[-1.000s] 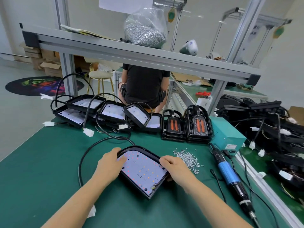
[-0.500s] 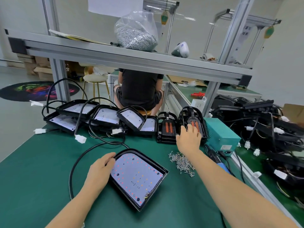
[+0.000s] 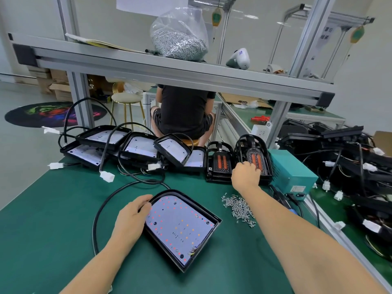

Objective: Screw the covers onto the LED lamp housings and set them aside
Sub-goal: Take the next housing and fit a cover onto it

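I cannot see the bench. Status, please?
Left hand holds open housing. Right hand grips cover on right stack. Screws beside housing. Nothing blocking.

A green bench [image 3: 53, 209] carried an open lamp housing [image 3: 180, 228] near the middle, loose screws [image 3: 238, 207] to its right, stacked housings [image 3: 131, 149] far left, and a teal box [image 3: 290, 170] far right.
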{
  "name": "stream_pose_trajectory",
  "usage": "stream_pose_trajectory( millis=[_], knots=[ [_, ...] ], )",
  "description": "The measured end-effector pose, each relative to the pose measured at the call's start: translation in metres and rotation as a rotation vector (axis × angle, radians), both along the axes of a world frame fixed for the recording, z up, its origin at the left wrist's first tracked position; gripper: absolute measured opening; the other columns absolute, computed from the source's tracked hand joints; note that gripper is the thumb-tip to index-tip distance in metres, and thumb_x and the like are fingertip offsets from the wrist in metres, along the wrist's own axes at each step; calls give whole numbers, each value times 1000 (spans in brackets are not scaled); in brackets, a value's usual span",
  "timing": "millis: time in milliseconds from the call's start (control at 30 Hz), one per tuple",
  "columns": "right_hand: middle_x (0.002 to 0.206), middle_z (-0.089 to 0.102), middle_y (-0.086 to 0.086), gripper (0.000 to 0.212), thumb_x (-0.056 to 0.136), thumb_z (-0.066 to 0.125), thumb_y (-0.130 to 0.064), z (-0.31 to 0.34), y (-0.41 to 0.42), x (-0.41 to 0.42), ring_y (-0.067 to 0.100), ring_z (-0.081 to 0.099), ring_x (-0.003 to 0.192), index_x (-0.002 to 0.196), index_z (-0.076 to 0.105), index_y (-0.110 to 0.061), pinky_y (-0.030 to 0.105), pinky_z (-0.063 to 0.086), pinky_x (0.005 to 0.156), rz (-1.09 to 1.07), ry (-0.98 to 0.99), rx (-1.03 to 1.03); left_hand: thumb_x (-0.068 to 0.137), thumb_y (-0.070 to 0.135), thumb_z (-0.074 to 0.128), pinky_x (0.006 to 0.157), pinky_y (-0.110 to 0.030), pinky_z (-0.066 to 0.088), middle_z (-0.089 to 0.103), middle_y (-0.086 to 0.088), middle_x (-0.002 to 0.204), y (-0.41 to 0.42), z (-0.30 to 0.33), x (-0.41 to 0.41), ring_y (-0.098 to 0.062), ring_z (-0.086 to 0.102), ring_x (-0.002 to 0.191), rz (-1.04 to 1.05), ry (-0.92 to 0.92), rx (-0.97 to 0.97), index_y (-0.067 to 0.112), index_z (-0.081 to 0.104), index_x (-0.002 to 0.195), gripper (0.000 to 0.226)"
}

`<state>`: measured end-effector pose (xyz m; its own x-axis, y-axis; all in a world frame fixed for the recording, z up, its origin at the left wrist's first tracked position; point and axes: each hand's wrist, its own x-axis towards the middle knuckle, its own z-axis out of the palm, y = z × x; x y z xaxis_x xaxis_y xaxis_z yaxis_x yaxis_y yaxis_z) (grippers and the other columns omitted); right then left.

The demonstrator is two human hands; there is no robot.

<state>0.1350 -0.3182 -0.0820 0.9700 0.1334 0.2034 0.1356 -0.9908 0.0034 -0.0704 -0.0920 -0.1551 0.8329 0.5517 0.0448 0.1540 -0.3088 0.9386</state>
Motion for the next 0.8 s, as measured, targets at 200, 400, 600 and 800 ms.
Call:
stream_pose_trajectory(
  millis=[200,400,600,800],
  knots=[
    [118,59,13,20,93,52,-1,5,-6,-1,30,55,111,110,60,-5,36,46,87,18,-145,62,96,15,49,93,-27,37,64,4,113,0,0,0,-14,56,109,-4,-6,-5,23,61,123,30],
    [122,59,13,38,92,48,5,13,-8,-4,30,51,115,127,58,-8,38,45,80,51,-273,311,94,6,52,96,-26,36,62,5,120,0,2,-1,-13,54,112,-23,-19,52,17,59,125,34],
    [114,65,11,38,95,54,-2,14,7,-59,30,59,102,132,56,-8,38,46,84,358,-395,661,93,5,51,101,-27,36,60,4,126,-3,6,-2,-11,51,118,-31,-10,106,17,56,129,38],
    [98,73,11,22,84,67,0,15,16,-136,30,69,86,105,72,-1,34,52,81,672,-455,661,94,5,50,104,-27,34,57,2,131,-3,8,-3,-12,50,122,-42,-1,99,16,54,133,40]
  ],
)
